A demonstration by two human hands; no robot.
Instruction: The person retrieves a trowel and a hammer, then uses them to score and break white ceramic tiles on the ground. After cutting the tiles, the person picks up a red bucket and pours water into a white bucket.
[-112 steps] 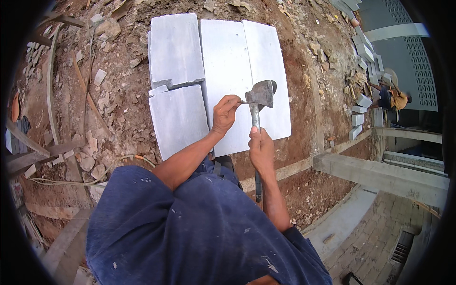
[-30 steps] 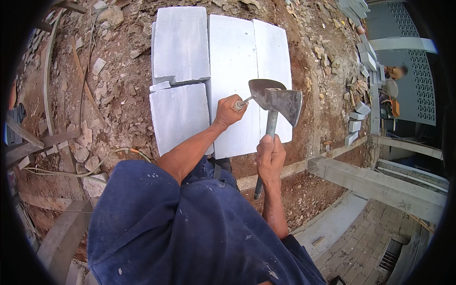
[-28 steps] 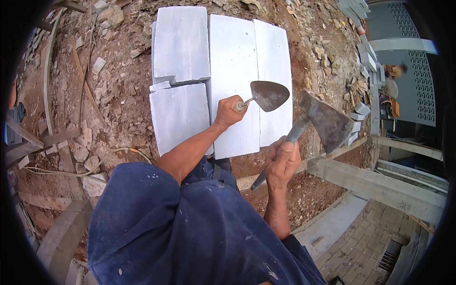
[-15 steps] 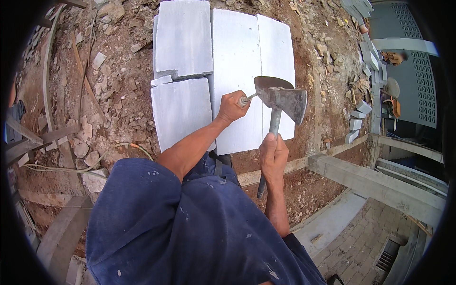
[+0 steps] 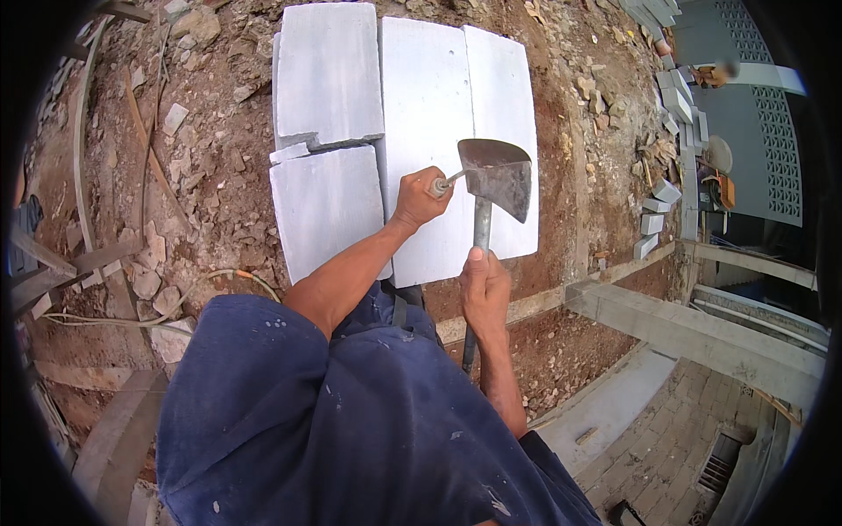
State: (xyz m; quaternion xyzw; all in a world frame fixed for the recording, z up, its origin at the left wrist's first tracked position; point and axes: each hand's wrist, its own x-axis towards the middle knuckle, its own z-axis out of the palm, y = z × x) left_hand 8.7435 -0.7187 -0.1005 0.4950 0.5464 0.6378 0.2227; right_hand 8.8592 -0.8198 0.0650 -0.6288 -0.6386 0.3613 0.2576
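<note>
My left hand (image 5: pixel 421 196) is closed around the grip of a trowel (image 5: pixel 487 150), its dark blade pointing right. My right hand (image 5: pixel 486 285) grips a hatchet-like tool (image 5: pixel 502 186) with a metal pipe handle and a flared grey blade. This blade overlaps the trowel's in view; whether they touch I cannot tell. Both tools are above white lightweight blocks (image 5: pixel 425 96). On the left of these lie another long block (image 5: pixel 331 74) with a notched near end, and a shorter block (image 5: pixel 326 206) next to it.
Rubble and soil surround the blocks. A hose (image 5: pixel 200 282) and wooden strips (image 5: pixel 151 145) lie on the left. Concrete beams (image 5: pixel 693 331) cross at the right, with loose blocks (image 5: pixel 651 223) beyond. Someone's hand (image 5: pixel 712 74) shows at the far right.
My right hand has moved left with the hatchet-like tool, and its blade has turned and come closer over the trowel. The left hand still holds the trowel. The whole view has shifted slightly.
</note>
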